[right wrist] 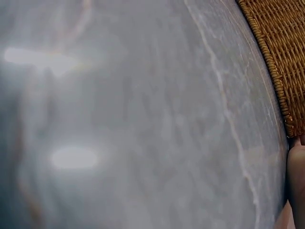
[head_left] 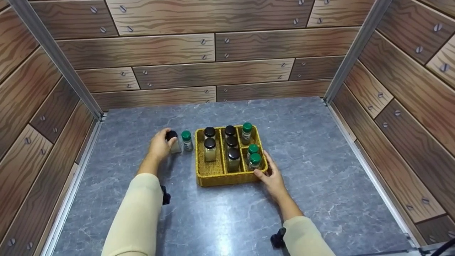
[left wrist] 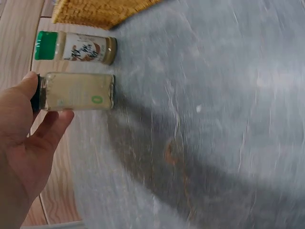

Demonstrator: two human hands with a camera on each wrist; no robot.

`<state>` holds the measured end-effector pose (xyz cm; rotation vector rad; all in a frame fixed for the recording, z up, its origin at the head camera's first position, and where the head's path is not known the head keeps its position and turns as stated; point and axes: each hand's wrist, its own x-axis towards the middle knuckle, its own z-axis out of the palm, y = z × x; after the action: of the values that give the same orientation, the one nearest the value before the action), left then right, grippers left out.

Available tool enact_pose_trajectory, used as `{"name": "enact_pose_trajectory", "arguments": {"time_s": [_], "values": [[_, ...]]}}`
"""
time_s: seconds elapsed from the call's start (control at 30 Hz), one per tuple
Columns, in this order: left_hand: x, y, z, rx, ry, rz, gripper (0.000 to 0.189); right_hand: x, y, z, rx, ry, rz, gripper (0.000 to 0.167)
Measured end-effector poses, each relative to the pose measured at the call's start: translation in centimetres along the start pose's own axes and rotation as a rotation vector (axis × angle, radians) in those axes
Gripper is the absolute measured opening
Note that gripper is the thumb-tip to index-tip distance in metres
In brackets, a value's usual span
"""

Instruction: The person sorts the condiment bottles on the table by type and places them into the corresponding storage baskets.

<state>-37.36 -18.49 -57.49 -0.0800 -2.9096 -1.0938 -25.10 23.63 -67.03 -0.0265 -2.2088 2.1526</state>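
Note:
My left hand [head_left: 159, 145] holds a square glass jar [left wrist: 78, 91] of pale powder by its black cap, thumb and fingers on either side. The jar stands upright at the table surface, left of a smaller green-capped spice bottle [head_left: 187, 143]. Right of that bottle sits a yellow woven basket [head_left: 227, 179] with compartments. My right hand [head_left: 274, 180] grips the basket's front right corner, thumb at the front and fingers along the right side. In the right wrist view, only part of this hand shows beside the wicker wall [right wrist: 286, 57].
Inside the basket, black-capped jars [head_left: 210, 153] fill part of the left and middle compartments. Green-capped bottles [head_left: 246, 134] stand in the two right compartments. The grey marbled table [head_left: 305, 149] is enclosed by wood-patterned walls [head_left: 170, 49] at the back and sides.

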Motion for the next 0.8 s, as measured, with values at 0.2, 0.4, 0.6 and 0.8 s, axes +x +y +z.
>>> {"name": "enact_pose_trajectory", "arguments": {"time_s": [0.2,0.4,0.6,0.8], "values": [[0.10,0.17,-0.23,0.060,-0.023,0.004,0.055,-0.03,0.01,-0.05,-0.005,0.002,-0.003,0.084],[0.12,0.19,-0.38,0.051,-0.037,-0.002,0.056,-0.04,-0.01,-0.07,-0.013,0.008,0.003,0.084],[0.20,-0.09,-0.30,0.023,-0.035,-0.019,0.056,-0.03,-0.03,-0.02,-0.016,-0.004,0.006,0.084],[0.09,-0.19,-0.16,0.016,-0.026,-0.001,0.054,0.02,0.09,-0.07,-0.003,-0.007,0.003,0.083]]}}
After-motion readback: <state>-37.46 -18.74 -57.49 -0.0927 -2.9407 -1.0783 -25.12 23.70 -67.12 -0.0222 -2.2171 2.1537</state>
